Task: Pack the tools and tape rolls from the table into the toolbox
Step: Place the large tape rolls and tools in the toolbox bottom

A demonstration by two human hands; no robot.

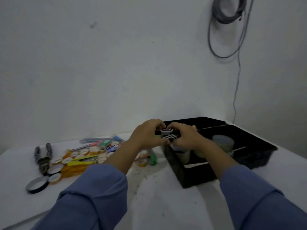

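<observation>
Both hands meet above the left rim of the open black toolbox. My left hand and my right hand grip stacked black-and-white tape rolls between them. Inside the box stand a grey tape roll and pale rolls. On the white table to the left lie pliers, a black tape ring, several orange-and-white tape rolls, a yellow tool and a green marker.
Pens and small packets lie at the back of the pile. The toolbox lid lies open against the wall. A coil of grey cable hangs on the wall above the box. Blue sleeves cover both forearms.
</observation>
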